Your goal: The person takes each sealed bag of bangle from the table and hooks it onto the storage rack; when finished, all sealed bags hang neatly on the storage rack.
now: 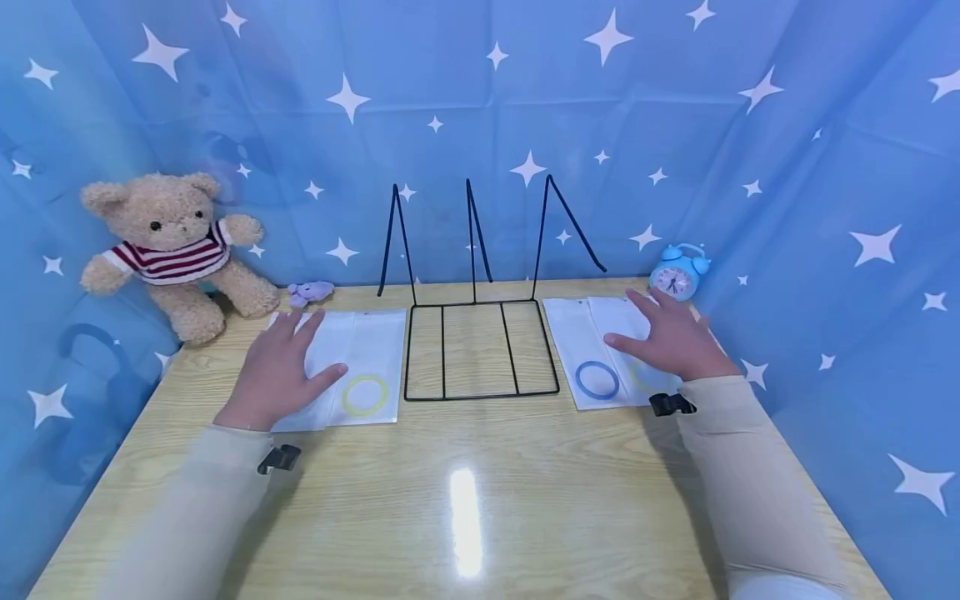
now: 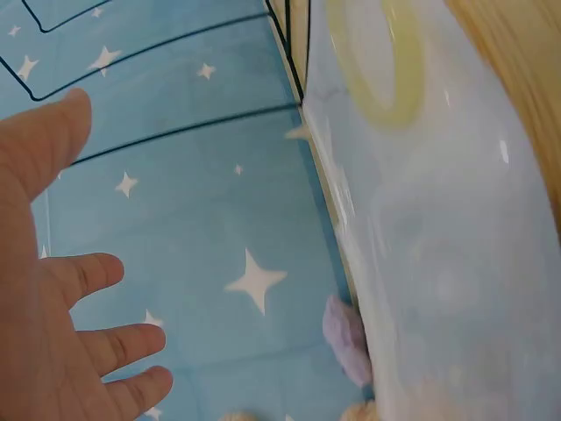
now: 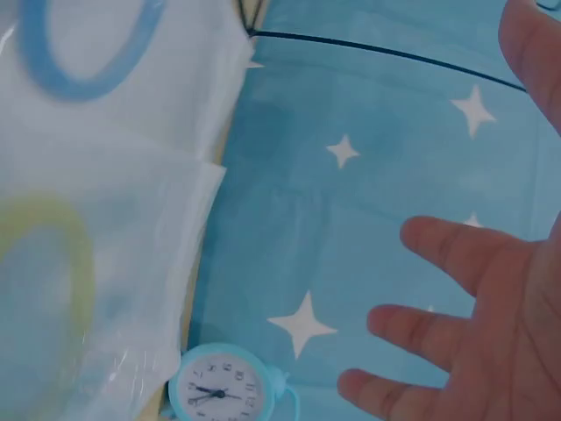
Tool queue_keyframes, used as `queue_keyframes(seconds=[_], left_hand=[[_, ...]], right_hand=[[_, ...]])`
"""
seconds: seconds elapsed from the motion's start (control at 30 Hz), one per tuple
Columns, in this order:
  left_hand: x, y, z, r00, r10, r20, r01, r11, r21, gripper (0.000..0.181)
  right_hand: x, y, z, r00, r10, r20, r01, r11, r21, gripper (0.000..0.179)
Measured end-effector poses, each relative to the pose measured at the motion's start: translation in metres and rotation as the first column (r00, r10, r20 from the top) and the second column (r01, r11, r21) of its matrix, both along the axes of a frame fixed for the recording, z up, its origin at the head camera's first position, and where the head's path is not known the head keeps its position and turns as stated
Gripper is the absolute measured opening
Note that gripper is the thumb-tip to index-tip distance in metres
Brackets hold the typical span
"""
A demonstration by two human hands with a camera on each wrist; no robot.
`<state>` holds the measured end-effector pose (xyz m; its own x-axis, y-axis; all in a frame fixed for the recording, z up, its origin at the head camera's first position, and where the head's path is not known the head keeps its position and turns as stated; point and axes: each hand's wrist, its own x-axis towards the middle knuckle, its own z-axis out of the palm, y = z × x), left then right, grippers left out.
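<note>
My left hand (image 1: 279, 367) hovers with fingers spread over white, translucent packets (image 1: 381, 342) on the left of the table. A yellow ring (image 1: 345, 397) shows on one packet. My right hand (image 1: 675, 337), also spread and holding nothing, is over the right-hand white packets (image 1: 568, 329). One of those bears a blue ring (image 1: 578, 382); the other's yellow ring (image 3: 81, 272) is partly covered by the hand in the head view. Between the two groups stands a black wire rack (image 1: 443, 354) with three tall bent prongs. Both wrist views show separated fingers with nothing between them.
A teddy bear (image 1: 176, 265) in a striped shirt sits at the back left, beside a small purple plush toy (image 1: 311, 292). A light-blue alarm clock (image 1: 675, 277) stands at the back right. Blue star-patterned cloth (image 1: 450, 50) encloses the wooden table (image 1: 375, 508) behind and at both sides.
</note>
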<state>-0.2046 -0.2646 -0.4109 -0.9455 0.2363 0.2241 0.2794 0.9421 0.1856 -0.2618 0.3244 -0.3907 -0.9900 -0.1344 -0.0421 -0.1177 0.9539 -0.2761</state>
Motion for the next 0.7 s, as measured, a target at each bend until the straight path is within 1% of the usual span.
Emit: queue_keyframes(seconds=[0.13, 0.23, 0.37, 0.53, 0.7], left_hand=[[-0.003, 0.012, -0.006, 0.999, -0.028, -0.019, 0.029, 0.998, 0.059, 0.091], [-0.005, 0.022, -0.009, 0.999, -0.041, 0.001, 0.041, 0.994, 0.097, 0.087], [-0.007, 0.035, -0.012, 0.998, -0.063, 0.029, 0.059, 0.992, 0.114, 0.082], [-0.01, 0.049, -0.018, 0.995, -0.091, 0.046, 0.083, 0.986, 0.144, 0.077], [-0.015, 0.065, -0.023, 0.99, -0.111, 0.085, 0.095, 0.979, 0.18, 0.075]], right_hand=[[-0.002, -0.002, -0.001, 0.999, 0.016, 0.029, -0.013, 0.997, -0.078, 0.11], [-0.003, -0.003, -0.004, 0.999, 0.035, 0.037, -0.029, 0.988, -0.15, 0.107], [-0.002, -0.003, -0.008, 0.999, 0.028, 0.034, -0.019, 0.973, -0.229, 0.104], [0.0, -0.005, -0.012, 0.999, -0.015, 0.028, 0.022, 0.961, -0.276, 0.1], [0.0, -0.004, -0.015, 0.996, -0.062, 0.071, 0.08, 0.955, -0.287, 0.098]])
